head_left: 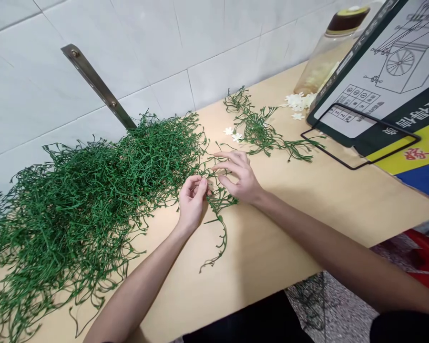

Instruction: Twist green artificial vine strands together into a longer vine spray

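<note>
Near the middle of the table, my left hand [194, 201] is closed, thumb against fingers, at the end of a green plastic stem piece [221, 202]. That piece branches out between my hands, and a curled strand of it trails toward the front. My right hand [238, 177] is just to the right, its fingers apart over thin green strands. A large heap of tangled green stems [93, 195] fills the left side of the table. Behind my right hand lies a smaller green bunch [259, 128], with small white flowers [232, 135] beside it.
At the back right stand a bottle with a dark cap [325, 57] and a large printed box [379, 71] with a black wire frame [355, 167] at its base. More white flowers [297, 102] lie by the bottle. A metal strip [98, 88] leans against the tiled wall.
</note>
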`<state>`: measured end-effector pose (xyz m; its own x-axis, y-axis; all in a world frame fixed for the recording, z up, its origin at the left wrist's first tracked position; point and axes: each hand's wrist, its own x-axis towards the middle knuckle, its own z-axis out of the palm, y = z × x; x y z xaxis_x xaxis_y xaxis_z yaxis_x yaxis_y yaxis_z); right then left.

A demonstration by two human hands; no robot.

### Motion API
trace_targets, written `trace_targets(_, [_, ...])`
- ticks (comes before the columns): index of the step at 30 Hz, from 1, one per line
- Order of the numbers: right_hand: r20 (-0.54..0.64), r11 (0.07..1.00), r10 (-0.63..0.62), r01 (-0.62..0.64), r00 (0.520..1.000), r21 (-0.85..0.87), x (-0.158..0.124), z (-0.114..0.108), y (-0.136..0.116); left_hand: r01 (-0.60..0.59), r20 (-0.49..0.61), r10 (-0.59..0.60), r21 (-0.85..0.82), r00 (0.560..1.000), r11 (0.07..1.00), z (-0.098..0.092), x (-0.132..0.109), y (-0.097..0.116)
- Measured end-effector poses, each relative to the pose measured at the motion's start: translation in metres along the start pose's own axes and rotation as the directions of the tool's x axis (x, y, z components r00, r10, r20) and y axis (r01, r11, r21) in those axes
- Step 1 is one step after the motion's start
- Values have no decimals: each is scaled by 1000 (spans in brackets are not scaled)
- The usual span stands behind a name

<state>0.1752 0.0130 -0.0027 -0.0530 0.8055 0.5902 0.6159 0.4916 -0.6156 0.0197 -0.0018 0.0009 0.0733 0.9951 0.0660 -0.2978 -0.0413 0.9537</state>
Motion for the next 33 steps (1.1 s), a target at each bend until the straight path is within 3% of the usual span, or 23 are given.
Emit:
trace_targets(3, [17, 1000, 2, -2, 1000, 1, 2, -7, -1, -17, 21, 17, 45, 1000, 999, 0, -1, 2])
trace_targets(6, [117, 994, -71, 61, 991, 86, 4, -13, 0, -42, 18, 40, 101, 999, 994, -1, -1, 2])
trace_targets(10, [334, 975, -193, 141, 923, 174, 6, -16, 0, -53, -18, 56, 126, 998, 991, -2, -1, 0])
trace_targets(13, [423, 972, -209, 139, 882, 189, 5, -15, -2, -56, -26, 60, 127, 998, 990, -2, 0, -1])
trace_targets(20, [436, 971, -64, -46, 898, 236, 8, -17, 3, 68, -40, -70, -57, 997, 996, -2, 2, 2])
trace_targets(24, [417, 951, -57, -78, 907, 300, 11, -19, 9, 150, -22, -155, -146, 988, 978, -2, 3, 6])
trace_targets(29, [424, 900, -47, -146, 904, 411, 14, -21, 7, 169, 14, -169, -157, 985, 973, -2, 3, 6])
trace_targets(33, [436, 848, 33, -256, 899, 464, 16, -23, 5, 146, 39, -143, -97, 989, 985, -3, 3, 4])
